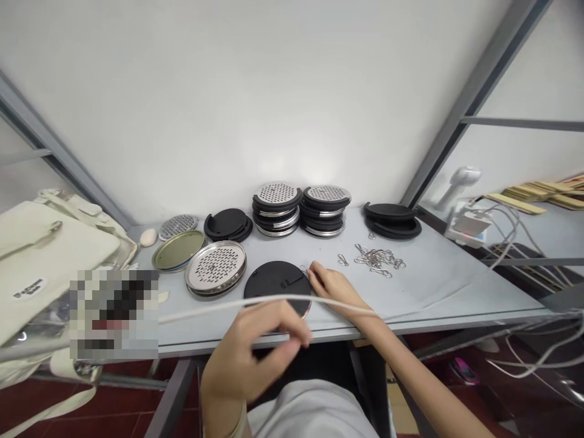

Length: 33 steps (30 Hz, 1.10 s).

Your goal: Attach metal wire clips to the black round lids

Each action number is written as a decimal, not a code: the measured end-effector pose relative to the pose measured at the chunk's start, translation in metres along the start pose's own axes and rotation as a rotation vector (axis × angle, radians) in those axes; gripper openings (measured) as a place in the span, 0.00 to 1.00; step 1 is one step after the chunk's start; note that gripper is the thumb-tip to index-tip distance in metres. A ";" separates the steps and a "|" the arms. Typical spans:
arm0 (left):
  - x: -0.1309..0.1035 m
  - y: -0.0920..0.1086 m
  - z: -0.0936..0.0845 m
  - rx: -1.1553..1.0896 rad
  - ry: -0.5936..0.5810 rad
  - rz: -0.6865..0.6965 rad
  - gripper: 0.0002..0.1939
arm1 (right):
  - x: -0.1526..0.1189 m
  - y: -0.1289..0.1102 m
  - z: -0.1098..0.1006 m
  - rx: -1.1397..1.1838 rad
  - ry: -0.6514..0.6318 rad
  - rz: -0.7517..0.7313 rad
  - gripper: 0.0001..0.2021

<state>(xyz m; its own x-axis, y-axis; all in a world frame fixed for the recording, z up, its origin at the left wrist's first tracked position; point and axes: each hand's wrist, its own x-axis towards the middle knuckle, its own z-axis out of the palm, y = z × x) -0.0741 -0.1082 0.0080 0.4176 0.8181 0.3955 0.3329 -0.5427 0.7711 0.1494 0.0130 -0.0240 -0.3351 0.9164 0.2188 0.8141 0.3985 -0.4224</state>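
The black disc (269,277) lies on the table (410,286) before me, its near edge partly hidden by my left hand (255,356) and a white cord (274,297). That hand, blurred near six o'clock, curls loosely; I can't tell whether thumb and finger pinch anything. My right hand (337,289), at three, touches the disc's rim, grip unclear. Tangled clips (376,258), hard to separate, lie between two and three.
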 end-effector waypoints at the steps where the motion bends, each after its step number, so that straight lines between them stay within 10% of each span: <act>1: 0.026 0.003 -0.003 0.037 -0.040 -0.046 0.08 | 0.000 0.000 0.000 0.006 -0.011 0.011 0.10; 6: 0.085 0.002 0.005 0.285 -0.067 -0.230 0.09 | 0.001 0.001 0.000 0.018 -0.012 -0.011 0.09; 14: 0.092 -0.043 0.019 0.330 0.013 -0.164 0.06 | -0.003 0.000 0.001 0.006 0.018 -0.069 0.12; 33: 0.099 -0.042 0.031 0.211 0.107 -0.269 0.02 | -0.002 0.001 0.003 -0.052 0.007 -0.051 0.12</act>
<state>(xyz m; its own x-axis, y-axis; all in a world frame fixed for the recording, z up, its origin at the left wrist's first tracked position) -0.0210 -0.0105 -0.0004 0.2039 0.9462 0.2511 0.5910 -0.3234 0.7390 0.1495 0.0120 -0.0270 -0.3737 0.8947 0.2448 0.8194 0.4421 -0.3648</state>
